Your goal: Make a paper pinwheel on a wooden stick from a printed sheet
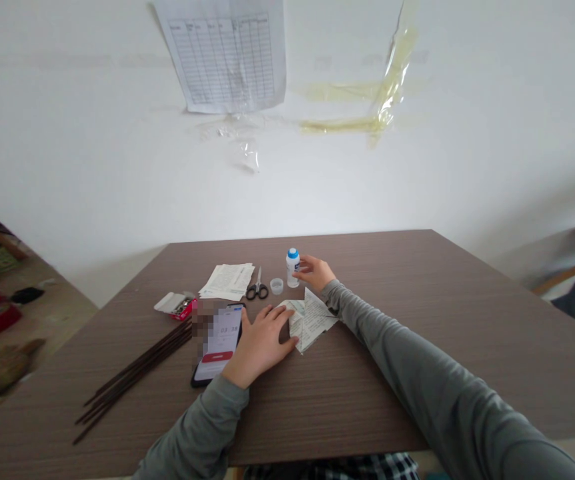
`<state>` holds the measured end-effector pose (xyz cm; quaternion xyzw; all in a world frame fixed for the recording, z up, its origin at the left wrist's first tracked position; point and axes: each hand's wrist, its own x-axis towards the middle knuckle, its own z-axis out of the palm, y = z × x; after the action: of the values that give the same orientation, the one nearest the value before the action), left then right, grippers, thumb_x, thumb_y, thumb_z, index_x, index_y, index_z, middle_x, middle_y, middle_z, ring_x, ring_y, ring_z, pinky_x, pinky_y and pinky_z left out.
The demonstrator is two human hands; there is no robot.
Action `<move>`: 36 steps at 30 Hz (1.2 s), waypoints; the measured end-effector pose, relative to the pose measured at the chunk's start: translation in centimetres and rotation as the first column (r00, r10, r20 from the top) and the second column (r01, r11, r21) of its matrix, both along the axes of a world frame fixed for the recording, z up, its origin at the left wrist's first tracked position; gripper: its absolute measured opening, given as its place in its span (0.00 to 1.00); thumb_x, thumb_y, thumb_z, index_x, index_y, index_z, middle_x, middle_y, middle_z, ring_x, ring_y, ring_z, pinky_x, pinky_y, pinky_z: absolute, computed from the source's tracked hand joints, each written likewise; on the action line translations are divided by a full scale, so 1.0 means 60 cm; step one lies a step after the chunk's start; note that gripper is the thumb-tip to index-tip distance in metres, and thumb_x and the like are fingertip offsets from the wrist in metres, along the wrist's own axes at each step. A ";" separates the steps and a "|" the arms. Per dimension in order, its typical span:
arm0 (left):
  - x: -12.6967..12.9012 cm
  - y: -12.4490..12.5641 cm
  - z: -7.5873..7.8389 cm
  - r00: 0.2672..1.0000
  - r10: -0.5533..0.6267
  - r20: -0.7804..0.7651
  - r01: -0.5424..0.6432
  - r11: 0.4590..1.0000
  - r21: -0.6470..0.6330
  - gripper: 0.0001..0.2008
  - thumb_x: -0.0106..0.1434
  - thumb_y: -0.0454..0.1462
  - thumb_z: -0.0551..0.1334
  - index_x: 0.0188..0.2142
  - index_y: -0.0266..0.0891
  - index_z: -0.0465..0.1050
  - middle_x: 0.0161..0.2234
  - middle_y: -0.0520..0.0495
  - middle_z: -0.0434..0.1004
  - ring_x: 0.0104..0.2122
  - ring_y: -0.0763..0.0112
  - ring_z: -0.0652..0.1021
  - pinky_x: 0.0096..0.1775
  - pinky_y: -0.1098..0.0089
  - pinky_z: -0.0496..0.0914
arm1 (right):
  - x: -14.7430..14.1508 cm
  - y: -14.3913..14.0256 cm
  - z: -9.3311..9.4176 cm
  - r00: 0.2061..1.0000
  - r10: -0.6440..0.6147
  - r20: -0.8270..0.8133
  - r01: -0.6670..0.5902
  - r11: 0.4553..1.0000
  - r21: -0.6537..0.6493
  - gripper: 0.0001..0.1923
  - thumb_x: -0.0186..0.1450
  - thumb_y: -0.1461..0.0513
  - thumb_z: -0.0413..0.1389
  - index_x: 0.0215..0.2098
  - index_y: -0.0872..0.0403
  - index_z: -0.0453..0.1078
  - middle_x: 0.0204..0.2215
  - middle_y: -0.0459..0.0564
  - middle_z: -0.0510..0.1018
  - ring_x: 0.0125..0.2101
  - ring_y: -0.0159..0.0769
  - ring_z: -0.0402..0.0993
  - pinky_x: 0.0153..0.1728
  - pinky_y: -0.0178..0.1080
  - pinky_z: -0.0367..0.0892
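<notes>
My right hand (317,273) has its thumb and fingers about the right side of a small white bottle with a blue cap (293,270), which looks like glue. The bottle stands upright on the table. My left hand (265,337) is spread, with its thumb and fingertips at the left edge of a folded sheet of printed paper (312,322). That paper has pointed corners, and my right wrist covers part of it. A small clear cap (277,287) lies left of the bottle. Under my left hand's edge lies a phone (220,347) with a lit screen.
Left of the clear cap are black-handled scissors (257,288) and a stack of printed paper (226,281). A red and white small box (177,305) and several thin dark sticks (137,373) lie on the brown table (417,287). A white wall (117,147) rises behind.
</notes>
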<state>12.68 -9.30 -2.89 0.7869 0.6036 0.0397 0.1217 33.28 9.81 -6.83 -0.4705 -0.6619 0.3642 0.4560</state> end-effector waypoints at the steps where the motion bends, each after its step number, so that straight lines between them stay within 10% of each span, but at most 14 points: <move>1: 0.001 0.000 0.002 1.000 0.000 -0.002 0.000 1.000 -0.009 0.33 0.84 0.44 0.71 0.85 0.53 0.81 0.89 0.34 0.77 0.89 0.26 0.72 0.88 0.10 0.53 | -0.005 0.000 -0.002 1.000 -0.001 0.004 0.001 1.000 -0.001 0.25 0.62 0.68 0.86 0.54 0.46 0.92 0.48 0.51 1.00 0.46 0.51 1.01 0.56 0.54 0.96; 28: 0.009 -0.003 0.005 1.000 0.004 -0.028 -0.004 1.000 -0.003 0.32 0.84 0.41 0.73 0.84 0.52 0.82 0.88 0.34 0.77 0.89 0.26 0.72 0.87 0.09 0.54 | 0.030 -0.029 -0.015 0.960 -0.006 0.281 -0.002 1.000 0.029 0.41 0.71 0.68 0.82 0.79 0.45 0.83 0.66 0.58 0.96 0.52 0.49 0.99 0.66 0.57 0.93; 36: 0.028 -0.007 -0.004 1.000 0.006 -0.005 -0.006 0.999 0.051 0.30 0.84 0.41 0.74 0.83 0.53 0.84 0.87 0.36 0.80 0.88 0.24 0.73 0.86 0.07 0.56 | 0.134 -0.086 -0.048 0.947 0.073 0.313 -0.121 0.983 0.137 0.22 0.70 0.65 0.81 0.62 0.47 0.92 0.58 0.56 0.98 0.53 0.52 0.98 0.66 0.58 0.91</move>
<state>14.37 -9.71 -3.12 0.7880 0.6051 0.0534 0.1001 41.30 4.68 -9.68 -0.4514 -0.7733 0.2562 0.3643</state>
